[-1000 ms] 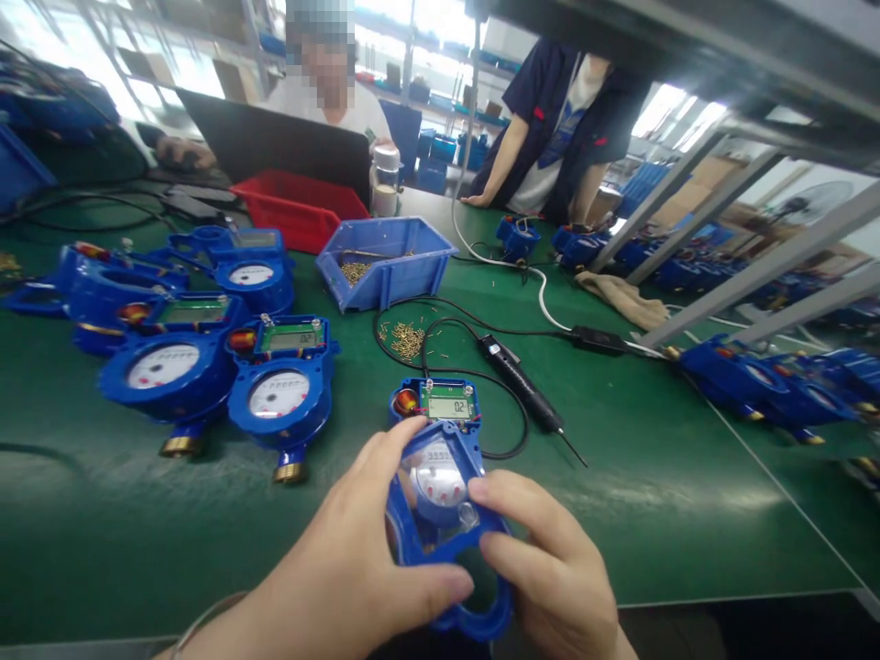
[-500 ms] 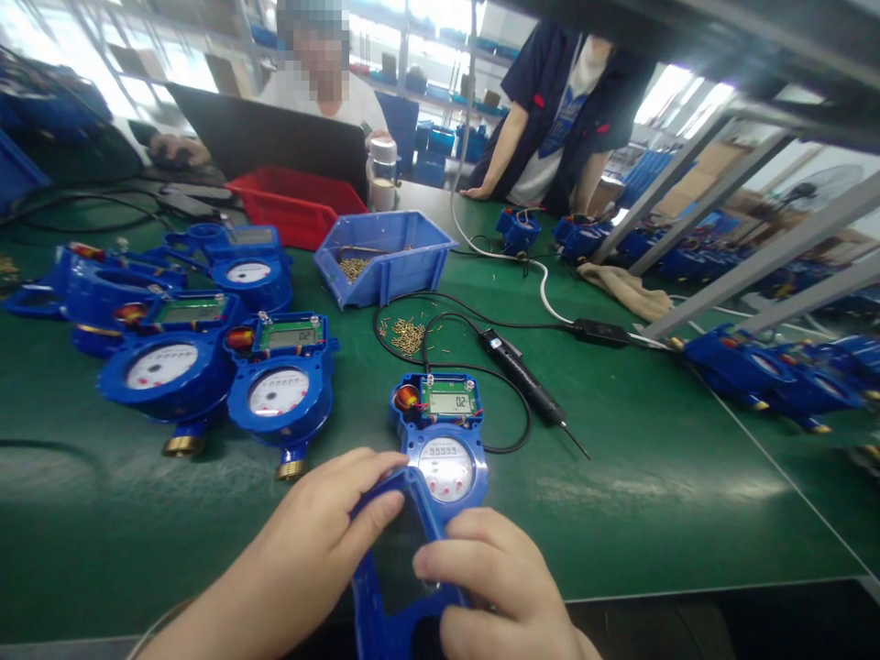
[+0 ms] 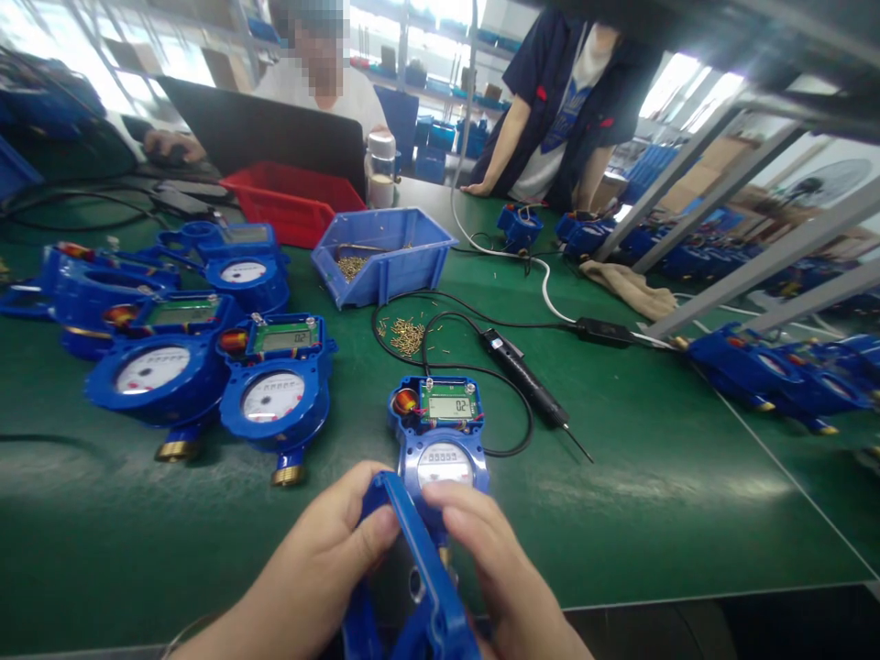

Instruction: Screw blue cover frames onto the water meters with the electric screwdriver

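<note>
Grip, head view: left hand point(image 3: 320, 573) and right hand point(image 3: 499, 573) each pinch an opposite edge of the blue meter cover point(image 3: 430, 596), fingers closed on it, so it stands tilted on edge over the near rim of the tabletop point(image 3: 653, 495). Just beyond lies the open water meter point(image 3: 444, 440), its display and dial facing up towards the person. Electric screwdriver point(image 3: 522, 376) and loose brass screws point(image 3: 407, 336) lie near, seemingly kept within reach; other meters point(image 3: 275, 390) are grouped to the left.

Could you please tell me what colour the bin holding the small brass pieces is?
The bin is blue, seen best in the head view.
</note>
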`<state>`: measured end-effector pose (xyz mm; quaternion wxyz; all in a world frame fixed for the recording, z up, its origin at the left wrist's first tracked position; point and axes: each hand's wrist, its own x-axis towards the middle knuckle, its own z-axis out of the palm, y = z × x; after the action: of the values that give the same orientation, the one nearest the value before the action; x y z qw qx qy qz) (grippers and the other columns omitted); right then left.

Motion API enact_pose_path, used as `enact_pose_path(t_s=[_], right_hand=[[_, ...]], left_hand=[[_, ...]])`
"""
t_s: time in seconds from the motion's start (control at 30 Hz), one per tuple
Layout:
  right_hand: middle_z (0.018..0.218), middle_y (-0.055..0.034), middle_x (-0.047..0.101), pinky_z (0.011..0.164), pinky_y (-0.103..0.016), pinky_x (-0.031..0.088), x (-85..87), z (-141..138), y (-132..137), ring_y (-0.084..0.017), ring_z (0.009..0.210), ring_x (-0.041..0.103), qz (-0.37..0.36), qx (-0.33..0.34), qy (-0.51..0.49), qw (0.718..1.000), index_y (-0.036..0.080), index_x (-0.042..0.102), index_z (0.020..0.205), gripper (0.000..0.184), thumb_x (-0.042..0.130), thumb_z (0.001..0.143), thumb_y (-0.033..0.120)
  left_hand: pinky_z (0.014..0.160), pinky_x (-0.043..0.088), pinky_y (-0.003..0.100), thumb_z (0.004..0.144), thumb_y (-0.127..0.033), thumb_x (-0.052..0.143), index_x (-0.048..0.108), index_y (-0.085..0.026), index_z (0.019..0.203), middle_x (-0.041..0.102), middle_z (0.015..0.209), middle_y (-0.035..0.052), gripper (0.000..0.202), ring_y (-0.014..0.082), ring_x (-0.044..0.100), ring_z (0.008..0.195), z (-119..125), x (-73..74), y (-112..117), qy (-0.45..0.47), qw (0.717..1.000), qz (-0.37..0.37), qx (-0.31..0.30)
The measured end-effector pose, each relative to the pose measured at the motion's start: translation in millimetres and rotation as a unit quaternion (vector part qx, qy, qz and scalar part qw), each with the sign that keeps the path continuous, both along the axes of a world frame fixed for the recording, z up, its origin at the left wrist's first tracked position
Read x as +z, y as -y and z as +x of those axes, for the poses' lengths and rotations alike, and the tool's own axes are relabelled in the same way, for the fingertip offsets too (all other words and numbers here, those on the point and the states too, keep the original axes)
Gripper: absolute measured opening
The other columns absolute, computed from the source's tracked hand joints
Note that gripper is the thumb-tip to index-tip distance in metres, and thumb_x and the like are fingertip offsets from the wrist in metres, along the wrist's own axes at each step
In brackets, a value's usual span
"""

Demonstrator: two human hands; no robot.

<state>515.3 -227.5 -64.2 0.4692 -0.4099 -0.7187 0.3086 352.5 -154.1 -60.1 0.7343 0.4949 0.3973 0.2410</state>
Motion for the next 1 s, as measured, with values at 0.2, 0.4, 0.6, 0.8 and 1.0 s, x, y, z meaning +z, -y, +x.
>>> enact_pose_path(t_s=[0.2, 0.4, 0.6, 0.8, 1.0], right_hand=[[0.131, -0.0067, 0.051, 0.110, -0.047, 0.032, -29.0, -23, -2, -0.029, 0.124, 0.045, -0.071, -0.130, -0.094, 0.985, 0.031, 0.040, 0.134, 0.062, 0.067, 0.079, 0.038], [0.130, -0.0090, 0.050, 0.099, -0.050, 0.042, -21.0, -13, -3, -0.031, 0.119, 0.050, -0.079, -0.053, -0.399, 0.912, 0.035, 0.032, 0.136, 0.080, 0.076, 0.069, 0.045], [0.130, -0.0095, 0.050, 0.099, -0.054, 0.038, -13.7, -11, -11, -0.033, 0.115, 0.053, -0.140, 0.042, -0.523, 0.840, 0.038, 0.042, 0.128, 0.073, 0.077, 0.065, 0.047], [0.136, -0.0078, 0.046, 0.097, -0.050, 0.042, -17.0, -18, -5, -0.031, 0.119, 0.050, -0.137, 0.012, -0.466, 0.874, 0.038, 0.039, 0.131, 0.070, 0.072, 0.070, 0.044], [0.126, -0.0127, 0.054, 0.079, -0.048, 0.053, -14.0, -7, 2, -0.032, 0.100, 0.063, -0.152, -0.040, -0.342, 0.926, 0.039, 0.017, 0.138, 0.081, 0.056, 0.072, 0.067]], left_hand=[[0.052, 0.039, 0.020, 0.081, -0.049, 0.055, 0.057, -0.017, 0.082, 0.051, 0.059, -0.0038, 0.032, 0.0101, 0.046, 0.053, 21, -6.7, 10, 0.055, 0.992, -0.098, 0.049], [0.072, 0.049, 0.025, 0.090, -0.033, 0.043, 0.068, -0.022, 0.094, 0.066, 0.081, 0.0029, 0.028, 0.0156, 0.060, 0.076, 6, 8.4, 2, -0.084, 0.961, 0.262, 0.024], [0.109, 0.021, 0.048, 0.087, -0.058, 0.036, 0.064, -0.023, 0.109, 0.055, 0.129, 0.0087, 0.050, 0.0298, 0.036, 0.129, 2, -4.6, 5, -0.104, 0.744, 0.658, 0.055], [0.113, 0.001, 0.048, 0.086, -0.047, 0.046, 0.052, -0.020, 0.127, 0.047, 0.139, 0.0099, 0.049, 0.0314, 0.019, 0.138, 22, -3.4, 13, -0.166, 0.717, 0.676, -0.042], [0.110, 0.019, 0.054, 0.077, -0.030, 0.067, 0.065, -0.044, 0.103, 0.063, 0.120, 0.0004, 0.030, 0.0302, 0.038, 0.129, 14, 12.5, 26, -0.123, 0.796, 0.592, -0.039]])
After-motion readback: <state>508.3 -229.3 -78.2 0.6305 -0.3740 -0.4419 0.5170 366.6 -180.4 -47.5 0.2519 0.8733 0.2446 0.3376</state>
